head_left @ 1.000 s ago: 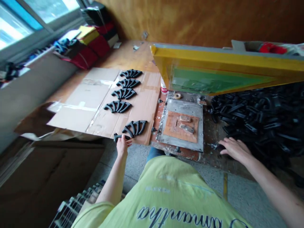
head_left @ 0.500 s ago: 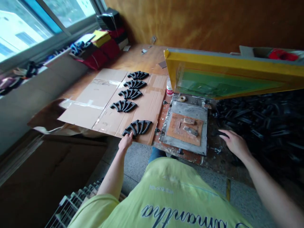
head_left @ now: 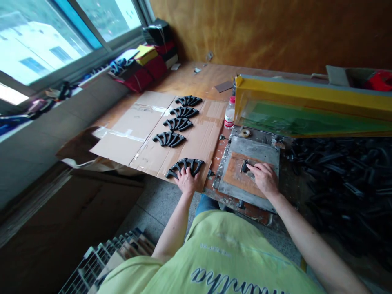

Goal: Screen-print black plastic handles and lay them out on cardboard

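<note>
My left hand [head_left: 187,181] lies with spread fingers on the near edge of the closest fan of curved black plastic parts [head_left: 196,164]. Several more such fans [head_left: 169,139] line up behind it on a flattened cardboard sheet [head_left: 147,118]. Thumb and fingers of my right hand [head_left: 263,177] are closed on one short black plastic part [head_left: 244,166]. It sits over the brown board [head_left: 234,173] fixed to a grey metal plate [head_left: 245,143]. My fingers hide part of the board and its blocks.
Hinged above the plate, a yellow-framed screen [head_left: 306,94] with a green mesh stands raised. A red-capped bottle [head_left: 229,113] and a tape roll [head_left: 245,133] are beside it. To the right lies a heap of black parts [head_left: 343,179]. A wire rack [head_left: 92,261] is at lower left.
My right hand has come left from beside the heap onto the board, bringing a black part. My left hand has shifted right along the nearest fan, and its fingers have spread. The view has turned slightly.
</note>
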`<state>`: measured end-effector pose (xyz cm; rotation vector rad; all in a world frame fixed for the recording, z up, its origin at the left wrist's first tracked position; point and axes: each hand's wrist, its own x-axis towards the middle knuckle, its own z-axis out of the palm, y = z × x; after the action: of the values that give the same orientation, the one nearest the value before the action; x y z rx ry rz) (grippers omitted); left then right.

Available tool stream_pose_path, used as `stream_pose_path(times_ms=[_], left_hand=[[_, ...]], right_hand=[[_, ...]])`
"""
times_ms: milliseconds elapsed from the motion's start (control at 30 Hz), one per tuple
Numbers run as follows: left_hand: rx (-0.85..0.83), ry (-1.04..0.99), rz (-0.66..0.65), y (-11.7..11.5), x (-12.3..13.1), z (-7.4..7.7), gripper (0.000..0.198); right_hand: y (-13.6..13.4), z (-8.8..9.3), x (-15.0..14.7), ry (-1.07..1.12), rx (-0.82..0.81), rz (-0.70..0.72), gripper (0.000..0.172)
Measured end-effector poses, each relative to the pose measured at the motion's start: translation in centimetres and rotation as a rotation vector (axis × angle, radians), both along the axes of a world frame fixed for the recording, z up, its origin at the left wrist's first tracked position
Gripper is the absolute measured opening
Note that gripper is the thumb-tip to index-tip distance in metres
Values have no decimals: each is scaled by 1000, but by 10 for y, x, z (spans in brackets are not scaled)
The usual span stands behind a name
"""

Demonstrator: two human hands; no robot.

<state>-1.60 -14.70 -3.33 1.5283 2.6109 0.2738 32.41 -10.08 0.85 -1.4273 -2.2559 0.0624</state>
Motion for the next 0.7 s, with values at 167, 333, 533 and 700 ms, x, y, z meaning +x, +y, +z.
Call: stream_pose_path(times_ms=[167,333,533,700], left_hand=[[-17,-23,-84,6,-32,-3,60],[33,23,-320,14,-134,-2,58],[-39,62,-336,50,-230,-8,60],[-111,56,-315,47,-231,-13,70]], right_hand=[[0,-4,-2,26,18,7,36],[-1,-4,2,71,11,12,33],[-2,-5,0,81,-3,0,33],[-1,0,-4,55,-35,-44,32]])
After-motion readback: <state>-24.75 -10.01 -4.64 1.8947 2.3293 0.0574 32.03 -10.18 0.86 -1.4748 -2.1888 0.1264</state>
